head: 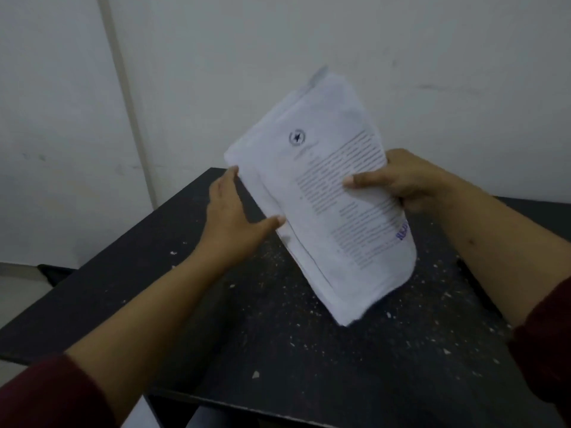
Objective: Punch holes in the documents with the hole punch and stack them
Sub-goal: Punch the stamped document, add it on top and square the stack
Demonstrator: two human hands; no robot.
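Observation:
A sheaf of white printed documents (324, 186) stands tilted above the black table (278, 329), its lower corner near the tabletop. My right hand (401, 180) grips the sheaf's right edge, thumb across the printed front page. My left hand (234, 217) touches the left edge with straight fingers, thumb against the lower pages. The front page bears a round emblem and a blue stamp. No hole punch is in view.
The tabletop is speckled with small white paper bits. A white wall (309, 41) rises right behind the table. The table's left edge drops to a pale floor (18, 282).

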